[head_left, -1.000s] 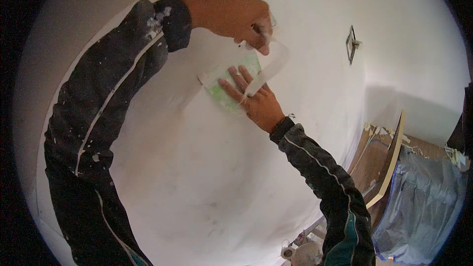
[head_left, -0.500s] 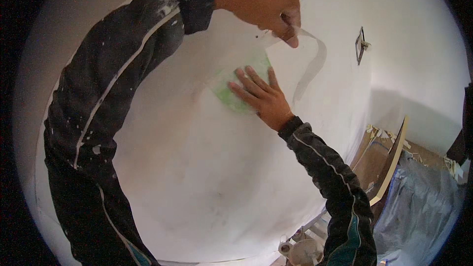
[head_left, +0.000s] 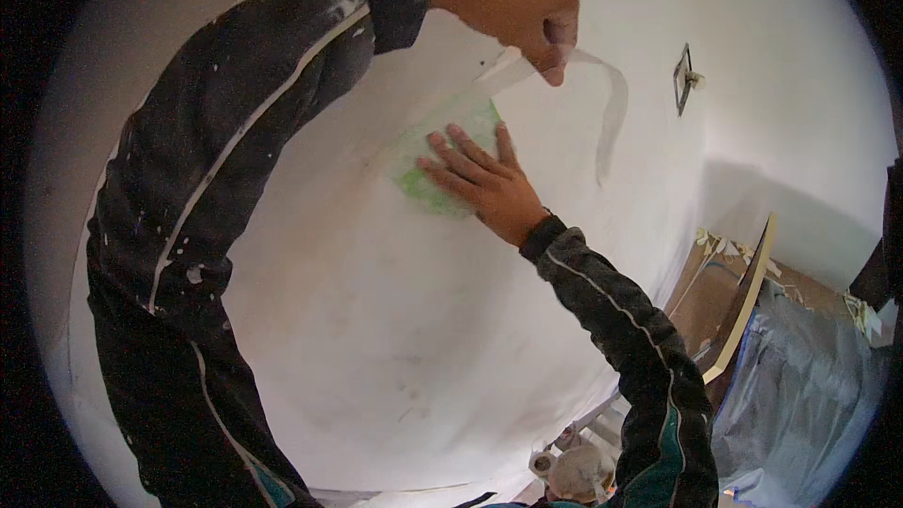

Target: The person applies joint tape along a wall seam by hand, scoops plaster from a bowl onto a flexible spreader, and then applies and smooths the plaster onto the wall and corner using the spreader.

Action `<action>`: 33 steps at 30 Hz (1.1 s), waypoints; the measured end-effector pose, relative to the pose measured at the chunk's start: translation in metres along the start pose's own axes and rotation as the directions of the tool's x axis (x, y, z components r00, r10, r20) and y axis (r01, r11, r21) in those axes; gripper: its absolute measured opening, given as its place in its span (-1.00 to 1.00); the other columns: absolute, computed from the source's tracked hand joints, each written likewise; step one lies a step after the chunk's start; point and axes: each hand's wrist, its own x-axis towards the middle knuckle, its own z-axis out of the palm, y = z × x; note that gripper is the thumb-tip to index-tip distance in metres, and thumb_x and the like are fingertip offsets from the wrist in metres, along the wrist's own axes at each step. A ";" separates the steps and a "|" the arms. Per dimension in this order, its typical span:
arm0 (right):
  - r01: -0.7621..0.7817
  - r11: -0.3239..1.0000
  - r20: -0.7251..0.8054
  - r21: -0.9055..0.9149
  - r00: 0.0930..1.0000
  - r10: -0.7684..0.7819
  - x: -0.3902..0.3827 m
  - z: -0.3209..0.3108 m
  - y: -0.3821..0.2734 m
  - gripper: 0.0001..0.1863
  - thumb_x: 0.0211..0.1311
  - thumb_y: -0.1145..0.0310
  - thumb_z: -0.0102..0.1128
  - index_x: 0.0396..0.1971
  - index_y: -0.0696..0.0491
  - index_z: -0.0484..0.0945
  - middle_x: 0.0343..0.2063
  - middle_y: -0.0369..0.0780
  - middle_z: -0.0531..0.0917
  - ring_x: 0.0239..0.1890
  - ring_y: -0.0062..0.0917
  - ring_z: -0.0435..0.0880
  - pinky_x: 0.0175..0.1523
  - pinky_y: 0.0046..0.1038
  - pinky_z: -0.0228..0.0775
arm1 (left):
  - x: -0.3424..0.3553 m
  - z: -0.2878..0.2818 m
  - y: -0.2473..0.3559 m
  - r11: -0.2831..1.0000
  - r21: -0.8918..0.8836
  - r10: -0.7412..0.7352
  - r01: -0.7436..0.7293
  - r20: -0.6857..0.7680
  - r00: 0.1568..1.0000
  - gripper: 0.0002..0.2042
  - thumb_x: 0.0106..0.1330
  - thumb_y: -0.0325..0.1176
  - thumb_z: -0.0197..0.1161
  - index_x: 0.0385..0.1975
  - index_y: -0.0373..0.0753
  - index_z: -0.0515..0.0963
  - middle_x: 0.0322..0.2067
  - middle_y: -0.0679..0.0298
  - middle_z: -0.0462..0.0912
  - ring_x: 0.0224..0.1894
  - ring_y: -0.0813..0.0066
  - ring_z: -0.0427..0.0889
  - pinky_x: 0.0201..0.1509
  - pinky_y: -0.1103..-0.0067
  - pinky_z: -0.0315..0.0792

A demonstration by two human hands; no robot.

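Observation:
A green patch [head_left: 428, 190] with a pale, whitish face lies against the white wall [head_left: 376, 320]. My right hand [head_left: 480, 174] presses on it with fingers spread flat, covering its lower right part. Higher up, my left hand [head_left: 541, 14] pinches a thin translucent strip [head_left: 513, 75] between thumb and fingers. One stretch of the strip slants down from the pinch toward the patch's upper edge. Its other end [head_left: 611, 122] curls over and dangles to the right. Whether the strip is still joined to the patch, I cannot tell.
On the right, an electrical box [head_left: 684, 80] is set in the wall. Below it stand a tilted board [head_left: 748, 310] with a pale edge, plastic sheeting [head_left: 800, 386] and torn scraps of tape. A dusty round object [head_left: 578, 472] sits at the bottom.
The stretch of strip between my left hand and the patch shows longer, and its dangling end has swung to the right. My right hand and the patch appear slightly further left.

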 end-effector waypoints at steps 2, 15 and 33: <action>-0.028 0.999 0.031 0.032 0.999 0.027 -0.029 0.005 0.003 -0.11 0.07 0.43 0.34 0.45 -0.36 0.22 0.47 -0.38 0.24 0.52 -0.42 0.16 0.51 0.27 -0.08 | 0.001 -0.002 0.003 0.999 -0.037 0.021 -0.021 -0.001 1.000 -0.57 0.19 -0.03 0.44 -0.32 -0.38 0.70 -0.42 0.09 0.70 -0.37 0.30 0.67 -0.23 0.41 0.53; -0.177 0.981 0.146 0.084 0.976 0.164 -0.104 -0.027 -0.008 -0.03 0.06 0.56 0.26 0.51 -0.27 0.11 0.54 -0.28 0.06 0.55 -0.26 0.08 0.49 0.22 -0.03 | 0.011 0.014 -0.023 0.969 -0.071 -0.227 0.237 0.124 0.966 -0.72 0.20 -0.19 0.39 -0.37 -0.35 0.68 -0.58 0.26 0.63 -0.56 0.50 0.56 -0.39 0.48 0.50; -0.005 0.997 0.335 0.080 0.942 -0.022 -0.081 0.000 -0.012 -0.06 0.15 0.49 0.18 0.54 -0.22 0.00 0.56 -0.22 -0.01 0.58 -0.26 -0.04 0.46 0.36 -0.12 | -0.021 -0.034 0.017 0.972 -0.025 -0.229 0.232 0.088 0.970 -0.79 0.33 -0.24 0.29 -0.36 -0.28 0.70 -0.55 0.33 0.63 -0.49 0.56 0.52 -0.37 0.50 0.40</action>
